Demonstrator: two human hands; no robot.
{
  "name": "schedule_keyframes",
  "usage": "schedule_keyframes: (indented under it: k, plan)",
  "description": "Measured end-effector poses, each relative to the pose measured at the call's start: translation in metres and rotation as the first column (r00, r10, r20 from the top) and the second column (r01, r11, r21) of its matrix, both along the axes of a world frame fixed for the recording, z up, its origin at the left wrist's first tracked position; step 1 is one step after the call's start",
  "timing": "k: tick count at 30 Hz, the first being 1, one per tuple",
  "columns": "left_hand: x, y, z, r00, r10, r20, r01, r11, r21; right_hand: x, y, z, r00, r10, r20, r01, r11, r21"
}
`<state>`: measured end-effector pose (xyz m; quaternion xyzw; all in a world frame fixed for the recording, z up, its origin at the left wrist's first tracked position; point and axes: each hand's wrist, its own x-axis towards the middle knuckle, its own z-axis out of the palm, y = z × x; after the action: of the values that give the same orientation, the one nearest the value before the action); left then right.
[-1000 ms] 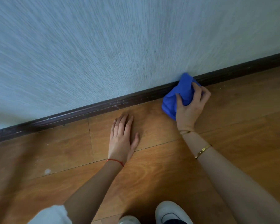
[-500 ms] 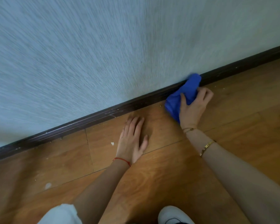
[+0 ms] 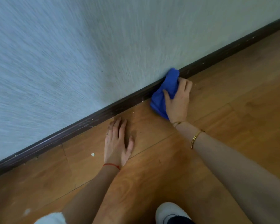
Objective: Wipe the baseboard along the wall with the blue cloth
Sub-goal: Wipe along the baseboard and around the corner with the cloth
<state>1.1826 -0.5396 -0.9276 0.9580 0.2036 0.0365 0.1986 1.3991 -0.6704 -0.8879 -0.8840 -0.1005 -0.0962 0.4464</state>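
Note:
A dark brown baseboard (image 3: 90, 120) runs diagonally from lower left to upper right where the pale wall (image 3: 87, 54) meets the wooden floor. A bunched blue cloth (image 3: 166, 89) lies pressed against the baseboard right of the middle. My right hand (image 3: 179, 101) grips the cloth, thumb and fingers curled round it. My left hand (image 3: 117, 143) rests flat on the floor, fingers straight and pointing at the baseboard, a little short of it. White specks dot the baseboard to the left of the cloth.
Wooden floor planks (image 3: 233, 110) fill the lower half. A small white chip (image 3: 92, 154) lies left of my left hand. A white shoe (image 3: 170, 212) and a white trouser edge (image 3: 52, 219) show at the bottom.
My right hand has slid the cloth to the right along the baseboard. My left hand has shifted right and closer to the baseboard, still flat on the floor. The view has tilted.

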Motion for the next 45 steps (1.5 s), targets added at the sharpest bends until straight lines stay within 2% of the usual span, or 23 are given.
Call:
schedule_keyframes:
  k: [6, 8, 11, 13, 15, 20, 23, 28, 31, 36, 39, 42, 45]
  plan:
    - [0.001, 0.001, -0.002, 1.000, 0.007, 0.000, -0.007, 1.000, -0.017, -0.045, 0.028, -0.004, 0.961, 0.274, 0.017, -0.273, 0.960, -0.055]
    - [0.000, 0.001, -0.002, 1.000, 0.005, 0.004, -0.005, 1.000, -0.016, -0.042, 0.024, -0.005, 0.972, 0.236, 0.015, -0.236, 0.972, 0.001]
    - [0.001, 0.001, -0.001, 1.000, 0.006, 0.004, -0.006, 1.000, -0.005, -0.012, 0.006, -0.003, 1.000, -0.004, -0.004, 0.004, 0.994, 0.108]
    - [0.001, 0.000, 0.000, 1.000, 0.008, 0.001, -0.008, 1.000, 0.006, 0.007, -0.004, -0.002, 0.997, -0.082, 0.007, 0.081, 0.991, 0.104]
    - [0.001, -0.001, 0.000, 1.000, 0.010, -0.007, -0.010, 1.000, 0.007, 0.006, -0.004, -0.004, 0.999, -0.035, 0.028, 0.033, 0.997, 0.065]
    - [0.003, 0.000, -0.001, 1.000, 0.010, -0.014, -0.010, 1.000, 0.008, -0.038, 0.020, -0.010, 0.960, 0.274, 0.055, -0.270, 0.961, -0.068]
    - [0.002, 0.000, 0.000, 1.000, 0.001, -0.024, -0.001, 1.000, 0.017, -0.033, 0.016, -0.011, 0.973, 0.224, 0.054, -0.224, 0.974, 0.006]
    - [0.003, -0.001, 0.001, 1.000, 0.007, -0.027, -0.007, 1.000, 0.024, 0.020, -0.021, -0.010, 0.999, -0.010, 0.046, 0.007, 0.997, 0.083]
    - [0.002, -0.001, 0.001, 0.999, 0.012, -0.031, -0.012, 1.000, 0.011, 0.017, -0.017, -0.009, 0.998, 0.039, 0.042, -0.042, 0.998, 0.054]
    - [0.002, -0.001, 0.002, 1.000, 0.014, -0.027, -0.014, 1.000, 0.010, -0.027, 0.008, -0.013, 0.970, 0.239, 0.041, -0.240, 0.971, 0.020]
    - [0.002, -0.001, 0.002, 1.000, 0.016, -0.023, -0.016, 1.000, 0.012, -0.024, 0.003, -0.013, 0.957, 0.285, 0.051, -0.287, 0.958, 0.019]
    - [0.002, -0.001, 0.002, 0.999, 0.017, -0.039, -0.016, 1.000, 0.014, -0.011, -0.009, -0.014, 0.961, 0.263, 0.082, -0.265, 0.964, 0.015]
    - [0.002, -0.001, 0.002, 0.999, 0.018, -0.042, -0.018, 1.000, -0.001, 0.001, -0.013, -0.013, 0.988, 0.130, 0.078, -0.136, 0.987, 0.081]
